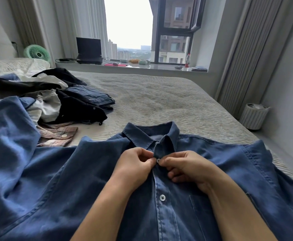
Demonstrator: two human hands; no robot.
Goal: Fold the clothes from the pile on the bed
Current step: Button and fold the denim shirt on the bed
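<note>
A blue denim shirt (pixel 229 164) lies front-up on the bed (pixel 159 101), collar toward the window, one sleeve bunched up at the left. My left hand (pixel 133 164) pinches the shirt's placket just below the collar. My right hand (pixel 185 167) pinches the other edge of the placket at a small white button between the two hands. A second white button shows lower on the placket. The pile of clothes (pixel 55 98) lies at the left: dark, white, blue and plaid garments heaped together.
A windowsill (pixel 142 66) behind the bed carries a laptop (pixel 89 50), a plastic bottle (pixel 187 60) and small items. A green fan (pixel 37 52) stands at the back left. A white ribbed bin (pixel 253 117) sits on the floor at the right, by the curtain.
</note>
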